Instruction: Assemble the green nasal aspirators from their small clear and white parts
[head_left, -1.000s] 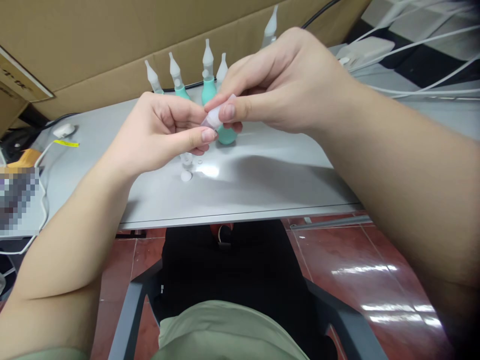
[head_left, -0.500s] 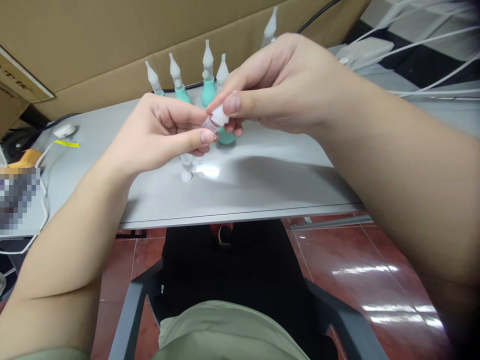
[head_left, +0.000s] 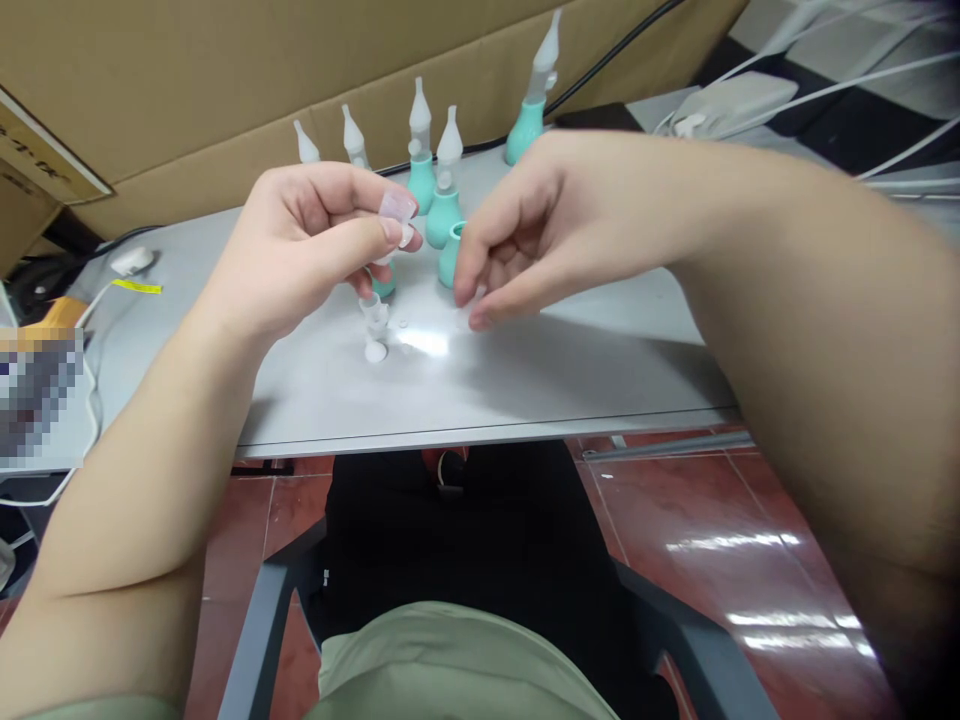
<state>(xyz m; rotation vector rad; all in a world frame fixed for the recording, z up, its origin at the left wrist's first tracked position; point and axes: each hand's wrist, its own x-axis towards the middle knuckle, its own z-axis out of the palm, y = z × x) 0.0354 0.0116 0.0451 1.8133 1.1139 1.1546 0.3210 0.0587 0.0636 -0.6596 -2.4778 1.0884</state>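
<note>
Left of the upper centre of the frame, the left hand point(head_left: 304, 245) has its grip closed, thumb against fingers, on a small translucent, glossy plastic piece point(head_left: 397, 207). Right of the centre, the right hand point(head_left: 551, 230) curls loosely, thumb and forefinger tips close together; whether its grip pinches anything small, I cannot tell. Just beside its fingers stands a rounded teal bulb with an open neck point(head_left: 448, 262). On the smooth grey surface point(head_left: 540, 385), below the left hand, are a clear tubular plastic piece point(head_left: 375, 314), a flat white disc point(head_left: 376, 351) and a tiny clear ring point(head_left: 403, 323). Behind, pear-shaped teal bulbs point(head_left: 444, 218) carry clear collars and tapering, matte white tips point(head_left: 450, 140), before a creased brown cardboard panel point(head_left: 225, 75).
</note>
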